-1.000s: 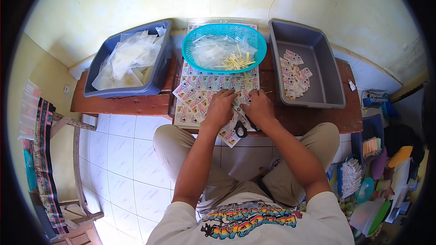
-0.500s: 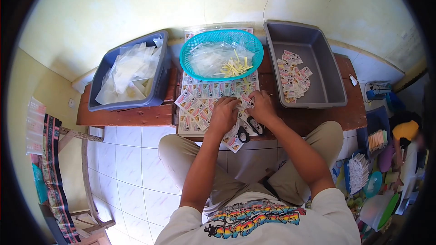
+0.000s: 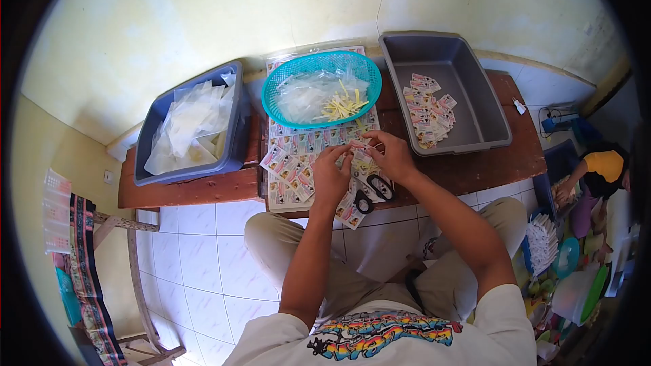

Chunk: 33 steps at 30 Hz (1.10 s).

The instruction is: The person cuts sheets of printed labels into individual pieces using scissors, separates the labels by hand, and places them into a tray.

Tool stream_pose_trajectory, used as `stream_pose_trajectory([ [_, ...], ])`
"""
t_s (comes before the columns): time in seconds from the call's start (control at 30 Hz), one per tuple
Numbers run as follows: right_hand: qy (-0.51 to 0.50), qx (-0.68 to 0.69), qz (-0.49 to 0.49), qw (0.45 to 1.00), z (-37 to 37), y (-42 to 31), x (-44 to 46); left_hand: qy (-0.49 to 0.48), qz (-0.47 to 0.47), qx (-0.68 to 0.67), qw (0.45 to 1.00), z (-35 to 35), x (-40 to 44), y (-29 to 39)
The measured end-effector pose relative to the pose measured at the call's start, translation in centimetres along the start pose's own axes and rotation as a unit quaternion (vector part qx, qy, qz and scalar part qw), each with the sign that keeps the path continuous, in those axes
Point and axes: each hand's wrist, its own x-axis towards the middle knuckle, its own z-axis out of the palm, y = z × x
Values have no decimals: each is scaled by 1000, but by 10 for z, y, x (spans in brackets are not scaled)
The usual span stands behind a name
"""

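My left hand (image 3: 330,173) and my right hand (image 3: 394,157) are raised slightly above the printed sheets, fingertips pinching a small printed label (image 3: 357,146) between them. Beneath them, printed label sheets (image 3: 288,169) lie overlapping on a larger stack. Black-handled scissors (image 3: 364,202) rest just below my hands, their blades not distinguishable. Behind my hands, a turquoise basket (image 3: 270,110) holds clear plastic bags (image 3: 308,91) and short yellow strips (image 3: 344,107).
On the right, a grey tub (image 3: 475,88) contains a pile of cut labels (image 3: 428,112). A blue-grey tub (image 3: 186,173) of translucent bags (image 3: 193,115) stands left on the wooden bench (image 3: 458,169). Another person (image 3: 603,169) bends beside containers at far right.
My hands have lifted a little off the sheets, and the small label now shows between my fingers. The view has shifted slightly. The other person's arm now reaches into a container.
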Motion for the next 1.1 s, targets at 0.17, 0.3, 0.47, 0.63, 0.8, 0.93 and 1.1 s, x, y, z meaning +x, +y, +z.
stream_pose_trajectory([
  [0.17, -57, 57, 96, 992, -9, 8, 4, 67, -88, -94, 989, -2, -3, 13],
  [0.3, -97, 172, 131, 972, -10, 2, 7, 68, -92, -67, 991, -10, -4, 11],
  [0.47, -110, 198, 133, 965, -11, -17, 11, 35, -89, -71, 993, -32, -8, 15],
  [0.63, -115, 246, 118, 955, -3, -23, 15, -19, -49, -37, 998, -70, 8, 53],
  [0.8, -112, 307, 155, 932, -9, -26, 16, -11, 14, 105, 994, -71, 8, 72],
  [0.93, -101, 331, 174, 922, -16, -19, 11, -30, 27, 138, 990, -65, -4, 69],
  [1.1, -98, 344, 162, 920, -17, -22, 2, -9, 10, 140, 990, -55, -20, 87],
])
